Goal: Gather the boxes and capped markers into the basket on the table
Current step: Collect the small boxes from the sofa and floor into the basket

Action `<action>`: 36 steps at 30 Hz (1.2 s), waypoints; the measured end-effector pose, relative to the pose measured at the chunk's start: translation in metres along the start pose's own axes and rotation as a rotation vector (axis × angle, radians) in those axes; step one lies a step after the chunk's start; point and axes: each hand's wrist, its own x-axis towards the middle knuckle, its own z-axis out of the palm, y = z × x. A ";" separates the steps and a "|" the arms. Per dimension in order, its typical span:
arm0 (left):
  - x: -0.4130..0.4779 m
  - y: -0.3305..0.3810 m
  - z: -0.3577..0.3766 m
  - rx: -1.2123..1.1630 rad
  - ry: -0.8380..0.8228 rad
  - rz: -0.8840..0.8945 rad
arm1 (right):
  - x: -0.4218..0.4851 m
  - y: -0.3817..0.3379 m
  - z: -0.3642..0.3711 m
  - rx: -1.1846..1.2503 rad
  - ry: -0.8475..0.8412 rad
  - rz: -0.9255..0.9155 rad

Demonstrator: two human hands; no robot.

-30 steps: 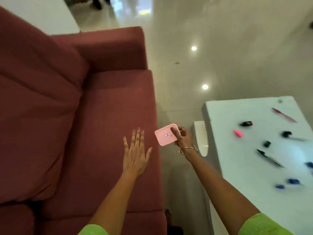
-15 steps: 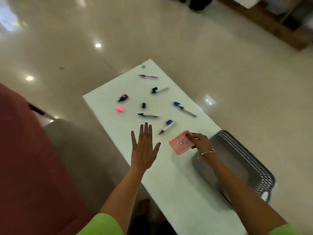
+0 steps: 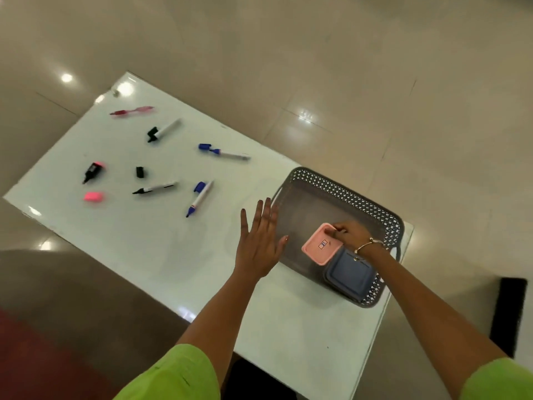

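Note:
My right hand (image 3: 350,233) pinches a pink box (image 3: 320,247) by its far edge, inside the grey perforated basket (image 3: 346,194). The pink box leans partly on a blue box (image 3: 350,274) lying in the basket's near corner. My left hand (image 3: 259,243) hovers flat with fingers spread over the white table (image 3: 138,235), just left of the basket. Several uncapped markers lie on the table's left half: a blue one (image 3: 199,199) with its cap beside it, another blue one (image 3: 227,153), a thin black one (image 3: 154,188), a black-capped one (image 3: 164,130) and a pink pen (image 3: 132,111).
A short black highlighter (image 3: 93,171), a loose pink cap (image 3: 93,196) and a loose black cap (image 3: 140,172) lie on the table's left part. Glossy beige floor surrounds the table. A red sofa edge (image 3: 34,356) shows at lower left, a black mat (image 3: 507,313) at right.
My view has swung from the red sofa to the table. My right hand carried the pink box over the table and down into the basket; my left hand followed, still spread flat.

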 end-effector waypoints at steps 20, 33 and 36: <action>0.037 0.029 0.036 0.047 -0.029 0.092 | 0.035 0.032 0.041 -0.412 -0.126 -0.018; -0.001 0.065 0.012 0.049 -0.050 0.208 | -0.056 0.026 0.046 -0.506 0.371 -0.165; -0.018 0.092 0.003 0.053 -0.039 0.247 | -0.094 0.035 0.042 -0.481 0.408 -0.153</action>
